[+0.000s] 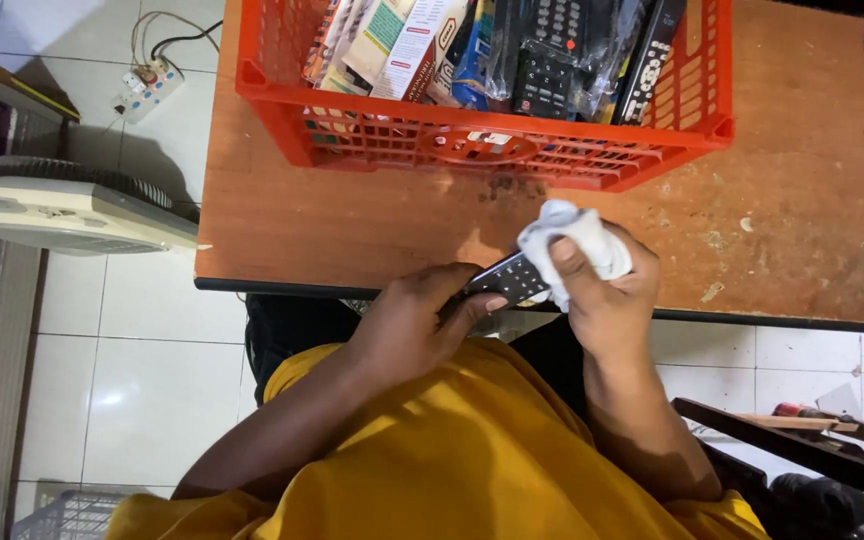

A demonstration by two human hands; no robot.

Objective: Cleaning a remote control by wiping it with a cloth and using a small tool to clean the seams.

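Head view | I note left hand [414, 318] fingers curled round remote [508, 279] | right hand [602, 285] fingers pinching cloth [574, 235] against remote's far end | advise steady grip, light short wipes | crate [472, 140] beyond fingertips.

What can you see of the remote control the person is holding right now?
The remote control is a slim black bar with rows of small pale buttons facing up, apparently plastic. It lies roughly level, slightly tilted, just above the near edge of the wooden table. The left hand grips its near end, hiding that part. The right hand presses a crumpled white cloth against its far end, covering that too. Only the middle shows.
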